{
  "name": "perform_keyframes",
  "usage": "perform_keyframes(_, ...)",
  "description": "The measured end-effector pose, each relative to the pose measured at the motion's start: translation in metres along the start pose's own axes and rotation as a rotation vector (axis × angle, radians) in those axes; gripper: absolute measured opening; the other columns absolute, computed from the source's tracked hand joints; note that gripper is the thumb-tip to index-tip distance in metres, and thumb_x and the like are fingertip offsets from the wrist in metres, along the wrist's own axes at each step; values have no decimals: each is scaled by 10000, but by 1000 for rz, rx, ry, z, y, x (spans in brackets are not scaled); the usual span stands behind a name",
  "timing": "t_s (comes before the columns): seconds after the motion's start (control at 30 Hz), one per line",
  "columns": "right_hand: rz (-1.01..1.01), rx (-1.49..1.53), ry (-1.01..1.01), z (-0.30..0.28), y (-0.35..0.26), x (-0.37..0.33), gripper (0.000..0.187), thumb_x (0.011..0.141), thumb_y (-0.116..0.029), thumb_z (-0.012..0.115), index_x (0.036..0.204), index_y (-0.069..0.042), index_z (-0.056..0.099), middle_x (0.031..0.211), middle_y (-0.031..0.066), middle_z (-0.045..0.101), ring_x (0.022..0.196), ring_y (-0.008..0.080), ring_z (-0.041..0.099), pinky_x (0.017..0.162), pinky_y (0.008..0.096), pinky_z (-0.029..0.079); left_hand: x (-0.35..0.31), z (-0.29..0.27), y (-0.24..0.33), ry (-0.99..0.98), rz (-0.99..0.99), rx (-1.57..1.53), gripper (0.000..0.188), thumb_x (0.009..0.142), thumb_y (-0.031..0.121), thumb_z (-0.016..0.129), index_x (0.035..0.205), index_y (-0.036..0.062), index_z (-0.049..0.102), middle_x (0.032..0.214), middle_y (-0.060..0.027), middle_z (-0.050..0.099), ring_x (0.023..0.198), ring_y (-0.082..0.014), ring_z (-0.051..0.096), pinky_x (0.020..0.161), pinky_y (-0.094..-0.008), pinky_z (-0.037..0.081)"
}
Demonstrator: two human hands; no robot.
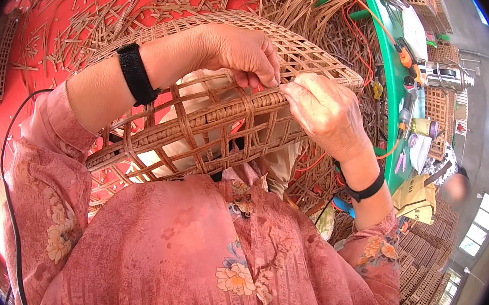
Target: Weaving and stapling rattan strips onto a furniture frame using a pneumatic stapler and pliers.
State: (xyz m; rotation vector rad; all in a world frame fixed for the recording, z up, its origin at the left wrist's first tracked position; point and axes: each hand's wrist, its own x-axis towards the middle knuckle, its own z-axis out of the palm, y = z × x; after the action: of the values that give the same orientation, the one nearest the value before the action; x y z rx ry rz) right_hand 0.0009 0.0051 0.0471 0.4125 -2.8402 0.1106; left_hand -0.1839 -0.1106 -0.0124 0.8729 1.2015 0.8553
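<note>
In the head view, the big brown basket of woven flat strips, full of open squares (216,114), is right in front of your body. Its thick wrapped edge (157,136) slants from low on your left up to the right. Your left hand (246,54) and right hand (329,111) are pinched, tips almost meeting near that edge's right end. I can't tell what's between them. Your right hand is nearer that end; most of the edge lies leftward, below your left arm.
</note>
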Motion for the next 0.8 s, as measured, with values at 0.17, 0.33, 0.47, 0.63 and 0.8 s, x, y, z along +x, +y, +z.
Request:
perform_keyframes(0.17, -137, 25, -43, 2, 9, 4, 152, 723, -58, 671, 857, -39, 601, 755, 43, 501, 665, 201, 561, 548, 329, 474, -2, 1, 2, 3, 6, -15, 145, 813, 170, 713, 892, 49, 714, 662, 32, 609, 580, -54, 560, 525, -222, 480)
perform_keyframes(0.33, -190, -72, -34, 6, 7, 6, 126, 715, -75, 638, 795, -61, 540, 728, 38, 450, 646, 183, 545, 547, 321, 473, -3, 3, 0, 22, 74, 55, 146, 827, 174, 691, 880, 39, 708, 659, 32, 602, 579, -70, 557, 543, -219, 480)
perform_keyframes(0.47, -209, -135, -20, 8, 4, 2, 120, 701, -78, 619, 766, -63, 519, 715, 35, 450, 639, 169, 547, 532, 304, 478, -6, 8, -6, 125, 191, 307, 169, 836, 166, 646, 908, 25, 705, 676, 5, 616, 608, -68, 536, 555, -251, 462)
perform_keyframes(0.63, -244, -120, 142, 16, 5, -3, 132, 672, -115, 614, 670, -53, 497, 661, 31, 449, 558, 166, 527, 446, 301, 451, -11, 18, 0, 248, 400, 600, 182, 819, 160, 581, 874, 3, 656, 704, -147, 610, 657, -201, 587, 628, -350, 461)
perform_keyframes(0.8, -219, -191, 182, 14, 0, -8, 143, 694, -133, 599, 634, -55, 496, 665, 46, 461, 561, 181, 542, 447, 307, 438, -12, 27, 6, 250, 352, 501, 171, 805, 116, 587, 825, -45, 640, 619, -111, 565, 596, -135, 519, 581, -301, 414)
